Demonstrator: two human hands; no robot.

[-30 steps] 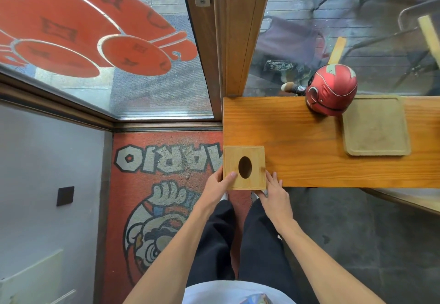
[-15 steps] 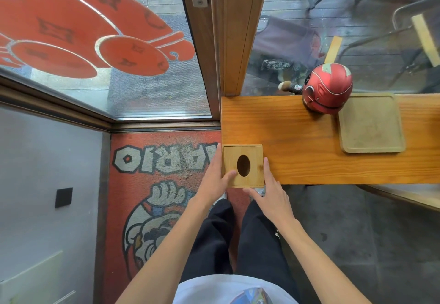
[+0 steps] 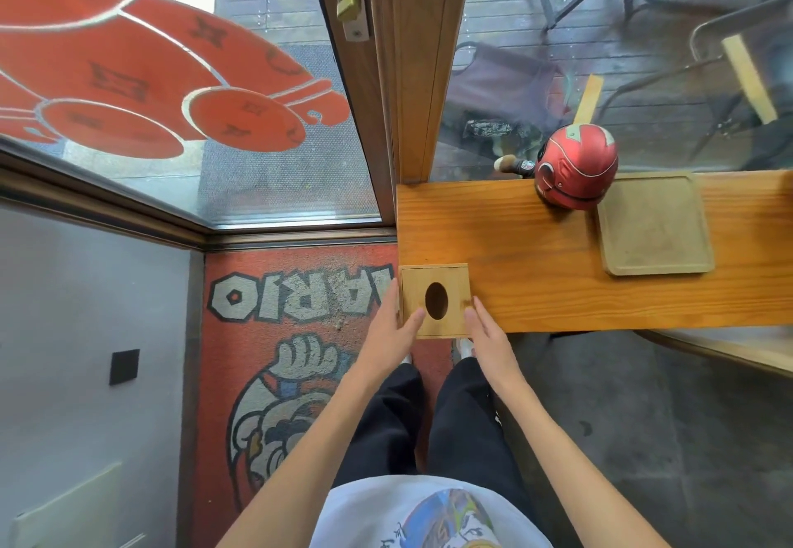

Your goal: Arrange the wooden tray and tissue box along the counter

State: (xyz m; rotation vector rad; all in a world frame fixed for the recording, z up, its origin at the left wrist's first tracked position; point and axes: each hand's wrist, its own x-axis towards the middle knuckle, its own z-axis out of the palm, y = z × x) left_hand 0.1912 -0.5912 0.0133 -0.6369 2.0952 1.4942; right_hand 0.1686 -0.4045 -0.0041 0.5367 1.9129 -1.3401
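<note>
A square wooden tissue box (image 3: 455, 285) with an oval hole in its top sits at the near left corner of the wooden counter (image 3: 532, 247). My left hand (image 3: 386, 333) presses its left side, with the thumb lying over the top. My right hand (image 3: 487, 335) lies flat against its right side, so the box is clasped between both hands. A shallow square wooden tray (image 3: 656, 225) rests further right on the counter, near the window, well away from both hands.
A red toy helmet (image 3: 575, 165) stands at the counter's back edge, touching the tray's left corner. A wooden door frame (image 3: 412, 75) and window glass rise behind the counter. A printed red floor mat (image 3: 300, 354) lies to the left below.
Both hands have slid forward from the box's near edge onto its left and right sides. The box stays at the counter's corner; tray and helmet have not moved.
</note>
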